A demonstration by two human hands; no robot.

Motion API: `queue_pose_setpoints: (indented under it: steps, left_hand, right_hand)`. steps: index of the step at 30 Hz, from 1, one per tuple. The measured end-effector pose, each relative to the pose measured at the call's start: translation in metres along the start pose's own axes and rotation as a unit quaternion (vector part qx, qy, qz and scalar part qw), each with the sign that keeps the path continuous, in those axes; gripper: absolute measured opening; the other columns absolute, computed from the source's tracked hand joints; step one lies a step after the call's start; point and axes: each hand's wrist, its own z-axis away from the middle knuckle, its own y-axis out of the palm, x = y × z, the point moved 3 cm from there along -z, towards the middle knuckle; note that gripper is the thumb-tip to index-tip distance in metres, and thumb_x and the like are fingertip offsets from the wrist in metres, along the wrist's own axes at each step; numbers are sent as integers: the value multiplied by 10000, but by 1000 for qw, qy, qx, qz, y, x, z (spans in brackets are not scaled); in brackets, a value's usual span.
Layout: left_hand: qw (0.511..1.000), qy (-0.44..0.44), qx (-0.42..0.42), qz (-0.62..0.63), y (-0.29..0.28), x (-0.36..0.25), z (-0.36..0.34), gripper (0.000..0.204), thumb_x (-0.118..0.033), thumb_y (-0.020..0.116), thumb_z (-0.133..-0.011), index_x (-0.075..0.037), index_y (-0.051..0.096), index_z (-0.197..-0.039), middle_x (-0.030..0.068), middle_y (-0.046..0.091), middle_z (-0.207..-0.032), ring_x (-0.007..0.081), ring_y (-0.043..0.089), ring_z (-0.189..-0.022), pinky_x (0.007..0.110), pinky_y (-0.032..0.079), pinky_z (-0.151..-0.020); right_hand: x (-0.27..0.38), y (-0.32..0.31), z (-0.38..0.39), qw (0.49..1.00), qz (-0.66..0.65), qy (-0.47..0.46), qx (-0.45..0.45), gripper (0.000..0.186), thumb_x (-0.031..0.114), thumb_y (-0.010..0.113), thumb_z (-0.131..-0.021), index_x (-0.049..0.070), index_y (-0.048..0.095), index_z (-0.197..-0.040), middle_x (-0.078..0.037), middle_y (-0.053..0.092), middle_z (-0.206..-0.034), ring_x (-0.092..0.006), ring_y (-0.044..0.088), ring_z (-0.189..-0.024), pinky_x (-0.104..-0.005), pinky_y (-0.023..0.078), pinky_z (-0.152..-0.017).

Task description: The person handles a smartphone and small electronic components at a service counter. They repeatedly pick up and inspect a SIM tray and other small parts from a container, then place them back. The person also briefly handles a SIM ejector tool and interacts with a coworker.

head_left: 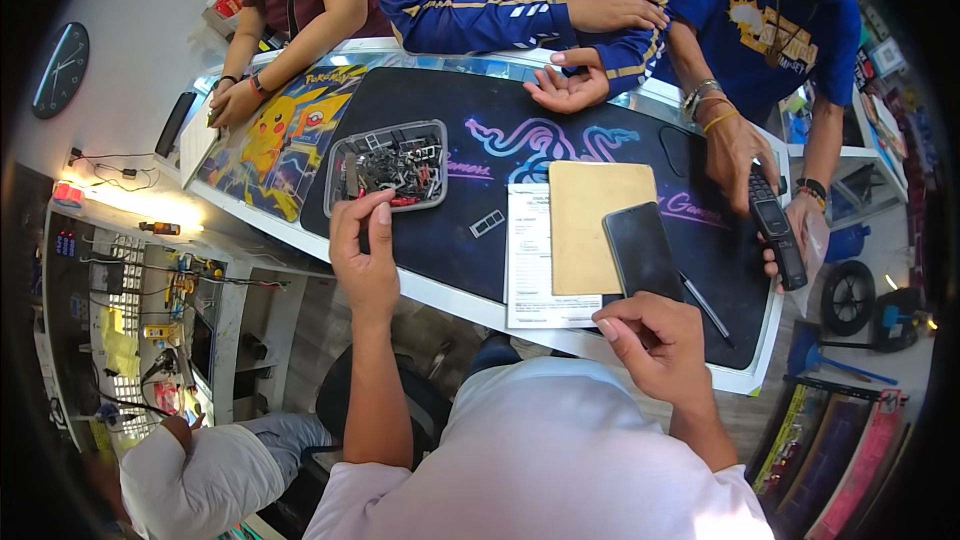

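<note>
My left hand (365, 255) is raised at the near edge of a grey plastic box (437, 202). Its thumb and forefinger stand apart, and nothing shows between them. Small metal and plastic frames (395, 165), which look like phone SIM trays, fill the box. One loose SIM tray (487, 224) lies on the mat to its right. My right hand (660, 345) hovers at the table's near edge, thumb and forefinger apart and holding nothing visible. Its fingertips are close to the corner of a printed paper pad (527, 300) and just below a dark smartphone (640, 250).
Under the phone lies a brown envelope (600, 180); a pen (707, 310) is beside it. A black desk mat (440, 265) covers much of the table. Across stand several people; one at right holds a black handset (775, 225). Another person (215, 465) sits at left.
</note>
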Motion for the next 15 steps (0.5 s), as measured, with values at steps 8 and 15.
queue_pose_setpoints:
  steps: [8,15]
  left_hand:
    - [998,4,38,-57,-55,37,-60,141,-113,704,-1025,-42,763,-1131,57,673,-1017,203,588,-980,327,452,-940]
    - [922,141,344,-109,-39,41,-101,343,-143,798,-904,-164,769,-1245,33,703,-1279,295,568,-1305,464,380,-1158]
  right_hand:
    - [28,62,-63,997,77,-17,-28,167,82,779,-946,35,786,-1106,-36,637,-738,-81,449,-558,-259,312,-523]
    - [29,102,-120,988,143,19,-52,256,140,797,-957,49,783,-1196,-1,624,-737,-58,407,-567,-267,284,-522]
